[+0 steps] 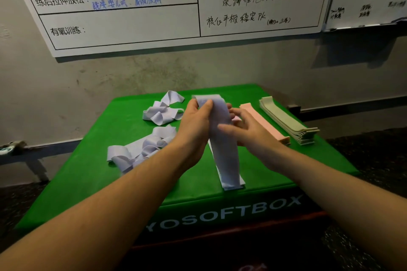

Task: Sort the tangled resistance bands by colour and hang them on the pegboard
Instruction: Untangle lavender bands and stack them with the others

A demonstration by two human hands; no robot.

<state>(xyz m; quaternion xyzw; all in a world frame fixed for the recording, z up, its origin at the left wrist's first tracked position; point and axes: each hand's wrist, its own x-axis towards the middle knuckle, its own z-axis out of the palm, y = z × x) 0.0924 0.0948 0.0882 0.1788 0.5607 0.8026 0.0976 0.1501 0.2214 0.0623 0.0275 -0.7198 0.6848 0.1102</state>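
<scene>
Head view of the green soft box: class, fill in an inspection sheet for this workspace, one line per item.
Surface: green soft box, top padded.
Job's things: lavender band held up, its lower end on the box; two tangled lavender heaps; pink stack and sage stack laid straight, side by side.
Clutter: nothing seen.
Grippers: left hand grips the band's top; right hand touches it, fingers fairly straight.
Cables: nothing seen.
Surroundings: whiteboard on a grey wall; no pegboard in view.

We see a dim, soft picture: the whiteboard [123, 6] casts a shadow downward on the wall [132, 72], edges bow from wide-angle distortion, and the corners darken.
</scene>
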